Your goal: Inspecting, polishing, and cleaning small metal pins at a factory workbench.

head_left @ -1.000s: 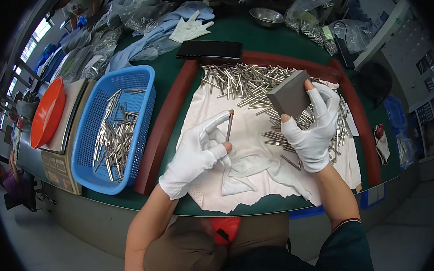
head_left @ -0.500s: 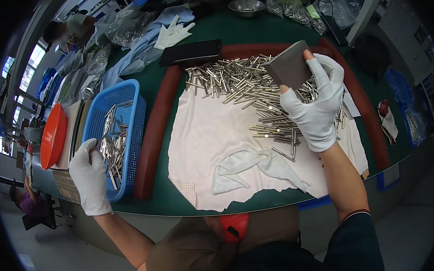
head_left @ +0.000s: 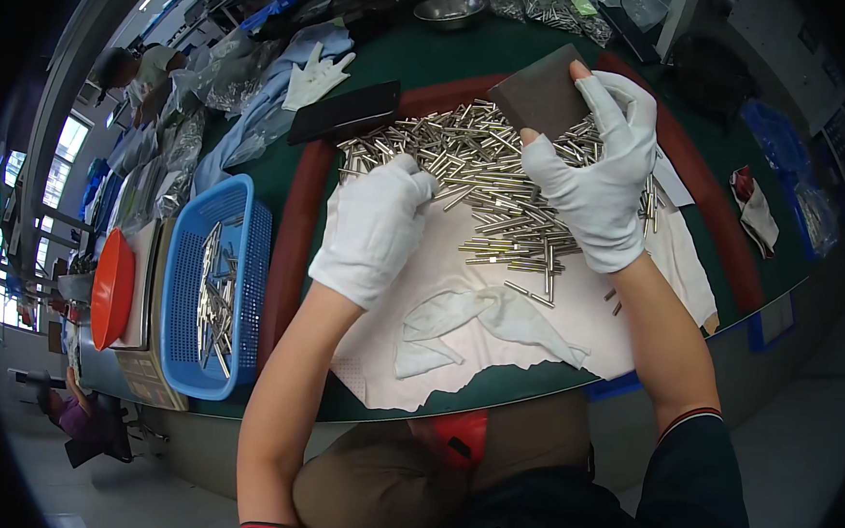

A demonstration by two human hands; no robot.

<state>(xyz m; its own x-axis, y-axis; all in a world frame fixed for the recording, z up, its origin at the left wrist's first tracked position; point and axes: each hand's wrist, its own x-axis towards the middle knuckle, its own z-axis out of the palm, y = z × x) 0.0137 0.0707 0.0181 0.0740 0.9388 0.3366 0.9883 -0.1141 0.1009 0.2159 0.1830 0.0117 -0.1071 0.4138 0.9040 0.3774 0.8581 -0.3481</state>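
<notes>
My right hand (head_left: 597,173), in a white glove with bare thumb and fingertip, grips a dark grey square block (head_left: 541,89) by its edge, above the right part of a heap of slim metal pins (head_left: 491,176). My left hand (head_left: 372,227), gloved in white too, is at the heap's left end with its fingers curled down among the pins. What those fingers hold is hidden. The pins lie on a pale pink cloth (head_left: 369,343). To the left, a blue perforated basket (head_left: 174,346) contains more pins.
Red-brown padded bars (head_left: 296,247) border the cloth. A black phone-like slab (head_left: 345,112) lies at its far left corner. A crumpled white cloth (head_left: 482,316) rests near the front. Beyond are a white glove (head_left: 316,78), a metal bowl (head_left: 450,10) and, far left, a red-orange bowl (head_left: 111,289).
My left hand has moved from the blue basket's near left rim across to the pin heap, and its fingers have curled. The right hand still holds the grey block over the heap.
</notes>
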